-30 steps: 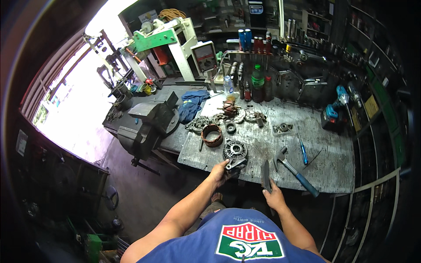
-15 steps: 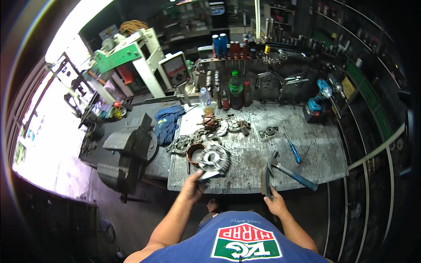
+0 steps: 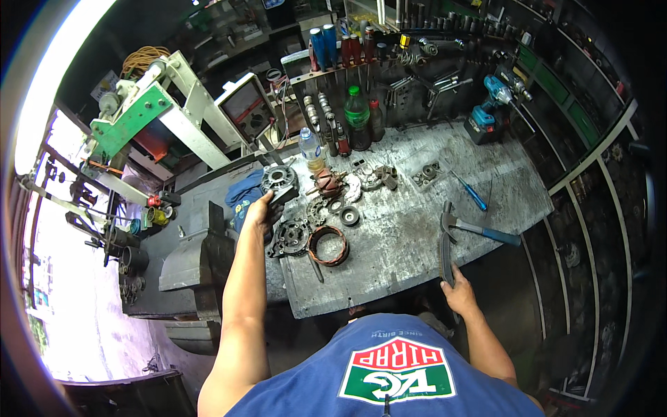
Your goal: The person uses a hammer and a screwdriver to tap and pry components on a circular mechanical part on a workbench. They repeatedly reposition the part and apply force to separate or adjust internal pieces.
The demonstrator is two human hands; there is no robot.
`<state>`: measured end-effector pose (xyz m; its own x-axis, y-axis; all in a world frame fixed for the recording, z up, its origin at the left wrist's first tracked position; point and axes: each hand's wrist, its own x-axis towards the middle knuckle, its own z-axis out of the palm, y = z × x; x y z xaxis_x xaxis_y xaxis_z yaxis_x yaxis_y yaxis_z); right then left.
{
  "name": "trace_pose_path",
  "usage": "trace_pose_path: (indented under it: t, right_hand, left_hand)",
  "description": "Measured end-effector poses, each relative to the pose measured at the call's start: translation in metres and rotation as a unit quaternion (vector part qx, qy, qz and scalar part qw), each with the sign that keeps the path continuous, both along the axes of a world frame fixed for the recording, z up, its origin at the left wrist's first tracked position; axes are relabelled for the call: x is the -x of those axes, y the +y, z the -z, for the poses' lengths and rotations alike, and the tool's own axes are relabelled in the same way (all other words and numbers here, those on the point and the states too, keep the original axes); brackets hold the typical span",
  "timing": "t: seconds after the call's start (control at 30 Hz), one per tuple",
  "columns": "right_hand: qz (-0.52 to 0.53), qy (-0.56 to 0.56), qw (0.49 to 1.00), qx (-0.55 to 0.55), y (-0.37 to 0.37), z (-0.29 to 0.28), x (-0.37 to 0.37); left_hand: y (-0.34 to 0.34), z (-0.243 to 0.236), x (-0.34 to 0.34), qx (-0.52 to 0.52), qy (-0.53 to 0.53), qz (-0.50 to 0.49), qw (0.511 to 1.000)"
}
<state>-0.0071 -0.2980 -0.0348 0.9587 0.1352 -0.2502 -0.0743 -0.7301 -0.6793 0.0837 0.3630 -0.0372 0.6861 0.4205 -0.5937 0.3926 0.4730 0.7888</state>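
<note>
My left hand [image 3: 260, 213] reaches to the far left part of the bench, fingers closed on a round, finned metal alternator housing [image 3: 279, 178]. The housing is beside a blue cloth [image 3: 244, 192]. At the bench's near right edge my right hand [image 3: 460, 290] grips a wire brush [image 3: 445, 256], held upright. A claw hammer [image 3: 486, 232] with a blue grip lies right behind the brush. Near my left forearm lie a copper-wound ring [image 3: 328, 246], a second metal housing [image 3: 290, 238], a small black pulley [image 3: 349, 216] and a reddish rotor [image 3: 327, 183].
A large bench vise [image 3: 198, 257] stands at the left. Bottles, a green-capped one [image 3: 357, 115] among them, line the back. A blue screwdriver [image 3: 472, 194] lies on the right, with a cordless drill [image 3: 488, 111] behind it. A green and white press [image 3: 135, 121] rises far left.
My left hand has carried the housing away from the near edge, toward the far left by the cloth. My right hand still holds the brush. The whole view has shifted and turned somewhat.
</note>
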Motion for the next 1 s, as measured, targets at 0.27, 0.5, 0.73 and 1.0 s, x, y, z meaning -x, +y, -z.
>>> trace_pose_path:
  t: [0.27, 0.5, 0.73, 1.0]
  right_hand:
    - [-0.021, 0.013, 0.999, 0.026, 0.015, -0.008, 0.005]
    - [-0.010, 0.019, 1.000, 0.007, 0.018, -0.006, -0.002]
    - [-0.078, 0.008, 0.997, 0.003, 0.019, -0.006, -0.023]
    - [-0.138, -0.027, 0.989, -0.046, -0.013, -0.003, -0.042]
  left_hand:
    - [-0.002, 0.011, 0.016, -0.474, 0.096, 0.120, 0.867]
    - [-0.070, 0.018, 0.115, -0.483, 0.072, 0.199, 0.849]
    - [-0.090, 0.029, 0.127, -0.580, 0.103, 0.176, 0.789]
    - [-0.148, -0.025, 0.189, -0.608, 0.027, -0.045, 0.792]
